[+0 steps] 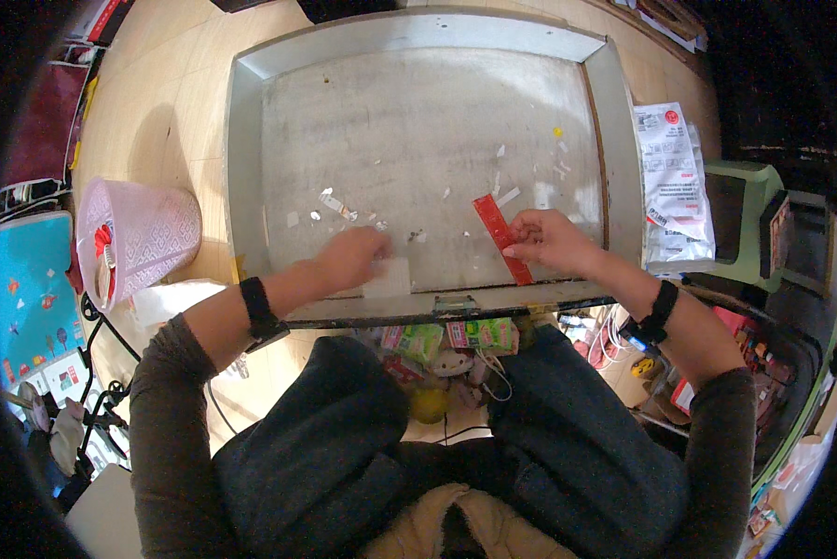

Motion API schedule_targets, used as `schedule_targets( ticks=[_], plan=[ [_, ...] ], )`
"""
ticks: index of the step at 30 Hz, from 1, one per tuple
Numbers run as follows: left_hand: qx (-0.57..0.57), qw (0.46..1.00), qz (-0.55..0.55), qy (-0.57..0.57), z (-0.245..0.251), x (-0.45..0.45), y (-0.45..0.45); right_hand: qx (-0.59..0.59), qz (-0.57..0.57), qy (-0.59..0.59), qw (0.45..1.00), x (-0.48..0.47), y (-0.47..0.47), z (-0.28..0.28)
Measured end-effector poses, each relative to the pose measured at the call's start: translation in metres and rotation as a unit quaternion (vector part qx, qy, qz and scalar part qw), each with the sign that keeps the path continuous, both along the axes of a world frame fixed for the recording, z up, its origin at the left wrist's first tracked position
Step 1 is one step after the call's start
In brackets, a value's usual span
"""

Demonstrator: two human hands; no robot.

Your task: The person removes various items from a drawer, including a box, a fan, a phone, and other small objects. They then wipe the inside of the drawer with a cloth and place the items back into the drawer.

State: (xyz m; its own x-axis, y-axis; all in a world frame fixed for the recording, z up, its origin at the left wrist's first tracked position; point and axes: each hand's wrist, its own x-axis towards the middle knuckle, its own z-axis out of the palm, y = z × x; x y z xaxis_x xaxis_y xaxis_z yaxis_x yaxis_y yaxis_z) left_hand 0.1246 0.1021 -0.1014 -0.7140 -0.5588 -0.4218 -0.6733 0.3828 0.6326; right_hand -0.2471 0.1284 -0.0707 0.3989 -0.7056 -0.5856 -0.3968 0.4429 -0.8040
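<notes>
A flat red strip point(497, 230) lies slantwise near the front right of a shallow grey tray-like box point(418, 112). Its lower part is pinched between the thumb and fingers of my right hand point(546, 239). My left hand point(354, 257) is blurred above the front left of the box, beside a pale, faintly lined rectangular piece point(388, 277); whether it grips anything is unclear. White paper scraps point(508, 196) lie by the strip's top end, and a pale strip with shiny bits point(333, 204) lies beyond my left hand.
A pink patterned basket point(160, 227) stands left of the box. To the right are a printed plastic bag point(674, 189) and a green plastic stool-like object point(743, 269). Green packets point(485, 334) and a plush toy sit below the box's front edge, between my knees. A yellow dot point(557, 131) lies inside the box.
</notes>
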Motion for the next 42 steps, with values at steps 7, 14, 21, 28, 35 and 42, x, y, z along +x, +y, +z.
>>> schedule_targets(
  ticks=[7,14,21,28,35,42],
  plan=[
    [-0.233,0.943,0.04,0.234,0.067,0.007,-0.022,-0.007,-0.051,-0.031,0.998,0.005,0.004,0.023],
    [-0.195,0.932,0.131,0.275,0.096,-0.001,-0.019,0.023,-0.096,-0.064,0.993,0.024,0.0,0.055],
    [0.186,0.909,0.315,0.199,0.105,-0.023,-0.008,0.013,-0.097,-0.147,0.984,0.044,0.005,0.087],
    [0.317,0.896,0.234,0.205,0.115,-0.031,-0.001,0.055,-0.038,-0.029,0.997,0.054,0.005,0.092],
    [0.151,0.971,-0.168,0.076,0.104,-0.027,0.039,0.061,-0.027,-0.162,0.985,0.037,0.012,0.091],
    [0.175,0.979,0.047,0.094,0.119,-0.044,0.041,0.167,-0.065,-0.152,0.972,0.044,0.016,0.095]
  ],
)
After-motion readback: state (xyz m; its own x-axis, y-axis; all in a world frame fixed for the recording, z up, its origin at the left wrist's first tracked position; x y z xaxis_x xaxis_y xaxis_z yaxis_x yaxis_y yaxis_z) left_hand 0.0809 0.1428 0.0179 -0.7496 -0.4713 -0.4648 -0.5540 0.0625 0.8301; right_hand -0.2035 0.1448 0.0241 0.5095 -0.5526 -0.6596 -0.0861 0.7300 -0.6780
